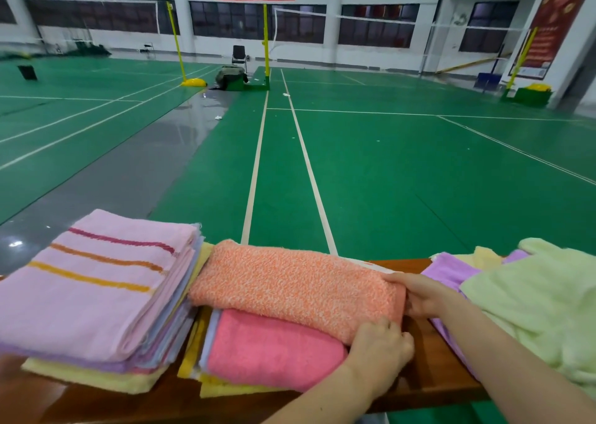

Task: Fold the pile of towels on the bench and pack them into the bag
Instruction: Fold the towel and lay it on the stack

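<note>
The orange towel [290, 282] is clutched endwise by left grip [380, 343] and right grip [422, 296]; the fold between them could be undone by uneven pulling.

An orange towel [290, 285] lies folded on a pink towel [274, 349]. Left is a neat stack [96, 288]; right, seemingly unfolded towels [532, 301].

Head camera, forward-down, close above bench [432, 375]
</note>
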A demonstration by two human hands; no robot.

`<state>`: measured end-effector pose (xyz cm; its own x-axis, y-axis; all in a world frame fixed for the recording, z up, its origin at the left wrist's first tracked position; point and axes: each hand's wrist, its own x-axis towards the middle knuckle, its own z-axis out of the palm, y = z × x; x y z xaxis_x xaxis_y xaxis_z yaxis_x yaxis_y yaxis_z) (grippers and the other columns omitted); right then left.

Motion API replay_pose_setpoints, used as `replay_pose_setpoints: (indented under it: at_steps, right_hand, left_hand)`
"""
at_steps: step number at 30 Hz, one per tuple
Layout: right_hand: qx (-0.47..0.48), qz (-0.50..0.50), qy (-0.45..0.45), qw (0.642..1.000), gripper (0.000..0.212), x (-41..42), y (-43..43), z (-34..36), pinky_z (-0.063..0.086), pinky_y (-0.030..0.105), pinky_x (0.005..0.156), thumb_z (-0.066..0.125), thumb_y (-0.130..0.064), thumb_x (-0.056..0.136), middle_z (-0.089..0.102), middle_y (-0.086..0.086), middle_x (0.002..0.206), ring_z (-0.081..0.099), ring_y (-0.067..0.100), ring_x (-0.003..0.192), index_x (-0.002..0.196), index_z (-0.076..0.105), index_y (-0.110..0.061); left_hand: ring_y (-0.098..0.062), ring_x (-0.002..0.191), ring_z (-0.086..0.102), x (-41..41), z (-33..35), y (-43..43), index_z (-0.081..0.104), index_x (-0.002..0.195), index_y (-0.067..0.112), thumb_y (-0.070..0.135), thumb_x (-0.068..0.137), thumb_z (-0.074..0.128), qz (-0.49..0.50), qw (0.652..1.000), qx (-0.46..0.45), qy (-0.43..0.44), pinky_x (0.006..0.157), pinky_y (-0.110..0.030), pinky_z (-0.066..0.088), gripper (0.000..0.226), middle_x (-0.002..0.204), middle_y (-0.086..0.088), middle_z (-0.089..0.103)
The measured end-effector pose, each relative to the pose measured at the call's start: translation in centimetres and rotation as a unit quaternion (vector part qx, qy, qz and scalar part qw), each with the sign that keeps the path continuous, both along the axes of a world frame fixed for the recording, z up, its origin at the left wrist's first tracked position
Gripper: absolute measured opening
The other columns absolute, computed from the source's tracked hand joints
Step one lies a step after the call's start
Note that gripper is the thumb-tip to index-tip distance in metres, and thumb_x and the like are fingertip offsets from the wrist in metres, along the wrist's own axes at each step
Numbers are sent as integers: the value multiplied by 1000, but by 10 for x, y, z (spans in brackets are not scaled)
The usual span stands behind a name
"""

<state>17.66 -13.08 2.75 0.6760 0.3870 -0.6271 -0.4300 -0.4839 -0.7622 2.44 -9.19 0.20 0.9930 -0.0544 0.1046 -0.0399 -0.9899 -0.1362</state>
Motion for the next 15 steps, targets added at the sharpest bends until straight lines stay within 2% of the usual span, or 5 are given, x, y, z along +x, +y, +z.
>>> replay_pose_setpoints:
  at_steps: [3,7,9,11,15]
  right_hand:
    - [16,21,8,1000,32,0,-4,11,48,39,78,55,-23,92,64,16,104,58,28,97,116,54,-4]
    - [54,19,19,998,18,5,-9,24,45,36,67,50,-21,94,60,13,85,56,24,79,96,55,-4]
    - [66,17,29,997,20,5,-10,28,45,38,68,50,-23,95,60,14,85,56,25,78,95,55,-3]
    - [74,18,37,996,19,5,-10,32,46,38,67,50,-20,94,60,13,80,57,25,73,90,57,-3]
    - [94,5,23,995,13,6,-14,35,40,31,60,50,-10,90,49,9,67,47,19,58,79,51,-3]
  left_hand:
    - [-2,44,54,-3,14,6,63,58,30,56,58,69,53,987,-117,-94,45,-22,21,27,48,10,58]
    - [-29,85,56,-9,26,10,58,95,18,48,94,43,93,921,-345,-155,72,-34,29,34,93,-8,67]
    - [-26,87,57,-13,33,9,56,102,20,56,92,40,98,905,-379,-167,75,-35,34,40,95,-4,67]
    - [-22,91,58,-17,42,10,49,117,27,42,95,47,83,889,-413,-179,79,-34,40,27,103,-1,66]
    - [-25,94,53,-23,55,20,39,134,36,26,97,44,34,919,-354,-171,73,-32,34,39,111,-3,55]
